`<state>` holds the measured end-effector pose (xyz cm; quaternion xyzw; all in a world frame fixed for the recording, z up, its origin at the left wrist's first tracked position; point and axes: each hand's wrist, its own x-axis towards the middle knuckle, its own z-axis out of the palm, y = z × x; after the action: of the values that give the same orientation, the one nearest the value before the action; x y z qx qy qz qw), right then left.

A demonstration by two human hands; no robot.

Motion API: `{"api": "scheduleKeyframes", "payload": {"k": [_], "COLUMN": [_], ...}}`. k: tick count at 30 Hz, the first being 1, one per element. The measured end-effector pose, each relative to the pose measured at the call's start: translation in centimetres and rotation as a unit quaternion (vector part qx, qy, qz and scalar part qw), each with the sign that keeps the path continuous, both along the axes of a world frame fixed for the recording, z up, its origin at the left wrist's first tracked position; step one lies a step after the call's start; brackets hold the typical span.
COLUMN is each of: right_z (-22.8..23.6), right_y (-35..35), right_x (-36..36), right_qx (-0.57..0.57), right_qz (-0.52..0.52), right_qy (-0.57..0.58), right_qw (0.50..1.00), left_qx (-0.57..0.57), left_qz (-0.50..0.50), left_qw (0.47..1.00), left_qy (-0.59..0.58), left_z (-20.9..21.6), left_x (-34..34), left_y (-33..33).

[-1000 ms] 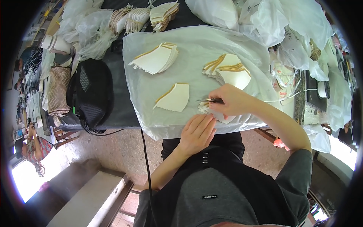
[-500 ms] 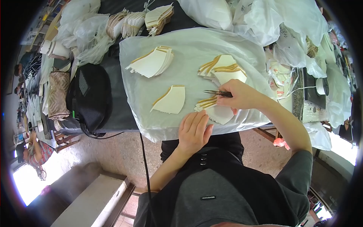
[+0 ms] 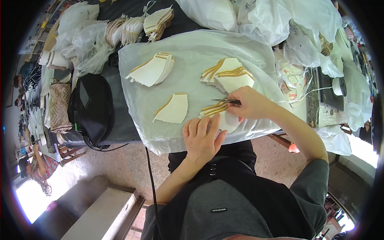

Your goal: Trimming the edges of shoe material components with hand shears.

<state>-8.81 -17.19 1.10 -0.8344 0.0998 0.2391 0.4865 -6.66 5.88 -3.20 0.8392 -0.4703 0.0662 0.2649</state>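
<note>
In my right hand [image 3: 250, 103] I grip small dark thread snips [image 3: 231, 101], their pointed blades facing left. Just below them lies a fanned stack of cut white pieces [image 3: 229, 121] with mustard-yellow edges, partly covered by my hands. My left hand [image 3: 199, 141] has its fingers spread, the fingertips at the near left edge of that stack. A similar white piece [image 3: 174, 110] with a jagged lower edge lies to the left. Farther off are a fanned pile of white pieces [image 3: 154, 70] at left and another pile [image 3: 236, 83] at right.
A translucent plastic sheet [image 3: 188, 52] covers the dark table. Tied bundles of pieces [image 3: 158, 22] and stuffed plastic bags [image 3: 264, 22] line the far side. A black mesh bag [image 3: 94, 106] sits at left. A cable [image 3: 151, 172] hangs off the near edge.
My left hand has shifted slightly left, its fingers more spread and bent. The snips stay in my right hand over the stack. The whole view has moved a little.
</note>
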Motion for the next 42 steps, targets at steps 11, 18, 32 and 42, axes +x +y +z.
{"api": "scheduleKeyframes", "payload": {"k": [11, 18, 32, 42], "right_z": [1.0, 0.3, 1.3, -1.0], "right_y": [-2.7, -2.8, -1.6, -0.5], "right_x": [0.3, -0.3, -0.1, -1.5], "right_qx": [0.025, 0.011, -0.099, -0.255], "right_qz": [-0.008, 0.017, 0.022, 0.068], "right_qy": [0.045, 0.021, -0.029, -0.118], "right_qw": [0.999, 1.0, 0.994, 0.957], "left_qx": [-0.016, 0.019, 0.07, 0.068], "left_qz": [-0.052, -0.055, -0.067, -0.065], "left_qw": [0.998, 0.998, 0.994, 0.994], "left_qy": [-0.024, -0.037, -0.04, -0.056], "left_z": [-0.4, 0.1, 1.1, 0.8], "left_x": [0.3, 0.3, 0.7, 0.5], "left_y": [-1.6, -2.0, -2.7, -2.8]}}
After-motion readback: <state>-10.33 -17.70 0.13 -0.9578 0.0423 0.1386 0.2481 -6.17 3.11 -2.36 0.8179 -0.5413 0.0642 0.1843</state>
